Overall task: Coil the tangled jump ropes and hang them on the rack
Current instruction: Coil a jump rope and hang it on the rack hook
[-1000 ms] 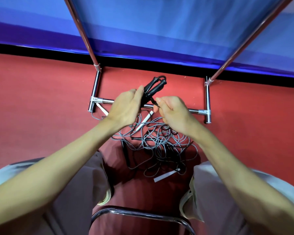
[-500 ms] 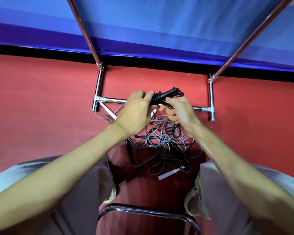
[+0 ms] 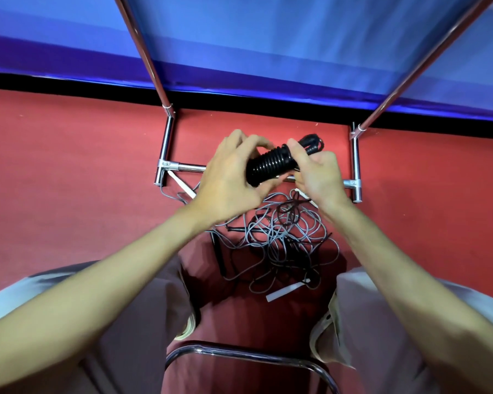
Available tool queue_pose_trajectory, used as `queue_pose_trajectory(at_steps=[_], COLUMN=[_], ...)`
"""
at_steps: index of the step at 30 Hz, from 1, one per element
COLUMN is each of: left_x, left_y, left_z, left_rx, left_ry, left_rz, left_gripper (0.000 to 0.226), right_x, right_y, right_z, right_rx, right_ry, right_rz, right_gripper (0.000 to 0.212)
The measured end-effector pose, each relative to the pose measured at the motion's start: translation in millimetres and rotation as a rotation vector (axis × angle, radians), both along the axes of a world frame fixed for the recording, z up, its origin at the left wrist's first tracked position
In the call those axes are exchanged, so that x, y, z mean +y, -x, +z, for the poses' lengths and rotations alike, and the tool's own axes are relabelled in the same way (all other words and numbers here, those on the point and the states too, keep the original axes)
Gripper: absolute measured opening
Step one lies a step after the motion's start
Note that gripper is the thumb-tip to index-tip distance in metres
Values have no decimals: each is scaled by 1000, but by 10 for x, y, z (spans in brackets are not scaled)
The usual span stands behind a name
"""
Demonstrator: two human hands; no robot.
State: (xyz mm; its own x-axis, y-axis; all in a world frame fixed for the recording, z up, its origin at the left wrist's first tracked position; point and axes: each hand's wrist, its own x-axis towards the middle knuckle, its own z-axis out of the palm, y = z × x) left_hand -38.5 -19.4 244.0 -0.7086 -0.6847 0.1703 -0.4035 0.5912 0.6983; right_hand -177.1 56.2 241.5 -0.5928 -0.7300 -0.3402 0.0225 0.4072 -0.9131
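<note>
Both hands, left hand [image 3: 228, 180] and right hand [image 3: 316, 177], grip the coiled black rope [image 3: 271, 164] above the floor tangle [image 3: 285, 237]; coiling appears complete, next securing and hanging on the rack [image 3: 165, 143].

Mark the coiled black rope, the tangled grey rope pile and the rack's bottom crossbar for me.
coiled black rope [image 3: 269, 165], head view, on the wound middle of the coil.
tangled grey rope pile [image 3: 282, 240], head view, on the pile's centre loops.
rack's bottom crossbar [image 3: 190, 167], head view, on its bare left stretch.

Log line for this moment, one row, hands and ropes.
left hand: holds black coiled rope | right hand: pinches same coil | grey tangle: on floor | rack: nothing hung in view
</note>
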Motion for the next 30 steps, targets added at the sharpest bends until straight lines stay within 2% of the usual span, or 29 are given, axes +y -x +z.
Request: queue_pose_trajectory(at_steps=[2,3,5,8,14,19,22,25,27,30], left_x=[-29,-49,-84,-55,29,43,9,-53,-76,-86], left_y=[25,40,61,71,89,127,144,153,144,132], left_z=[75,108,152,211,199,117,81,84,60,32], left_rx=[53,81,54,-27,28,48,68,125,137,149], left_ry=[-354,-532,-815,-1015,-970,-844,-743,-719,-716,-706], left_rz=[88,122,128,86,163,252,346,430,452,460], left_gripper=[48,47,60,63,59,66,64,53,55,57], right_x=[25,43,75,88,73,55,31,24,37,77], right_y=[2,-19,-62,-98,-160,-158,-167,-117,-78,-52], right_z=[-8,2,36,73,48,58,100,160,189,181], right_rx=[178,187,192,283,322,273,131,39,123,451], right_ry=[36,61,98,101,92,68,98,111,74,-36], right_rz=[81,113,178,233,244,237,241,277,335,432], right_gripper=[64,62,61,59,61,58,52,52,47,38])
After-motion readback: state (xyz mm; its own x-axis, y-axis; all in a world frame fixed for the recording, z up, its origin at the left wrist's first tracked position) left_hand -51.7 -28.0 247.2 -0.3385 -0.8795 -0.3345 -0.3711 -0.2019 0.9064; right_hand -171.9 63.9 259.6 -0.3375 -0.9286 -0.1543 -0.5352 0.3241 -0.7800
